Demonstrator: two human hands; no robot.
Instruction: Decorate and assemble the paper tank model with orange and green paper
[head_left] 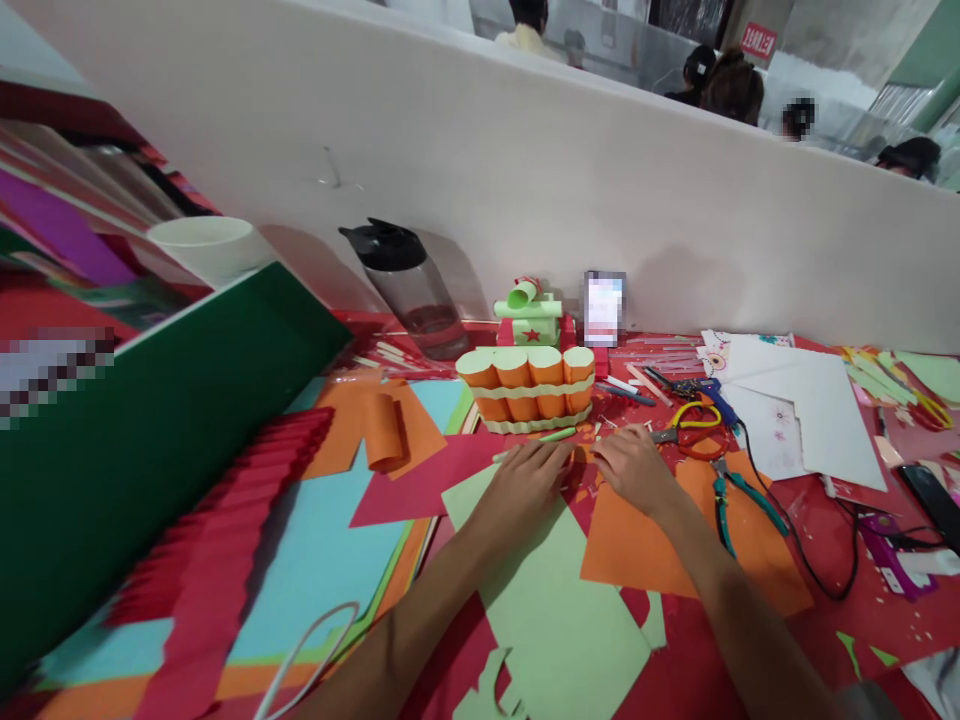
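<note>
Just between left and right fingers [553,456], an orange scrap [584,454]

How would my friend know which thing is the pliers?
On the red table, find the right hand. Under its wrist lies an orange sheet with pliers on it. Their teal handles differ from the nearby scissors' yellow and red ones.

Bottle [411,295]: black-lidded, before white partition [517,190]
Cup [214,255]: white
Dark phone [930,503]: lying far right
Red sign [758,41]: beyond partition
</note>
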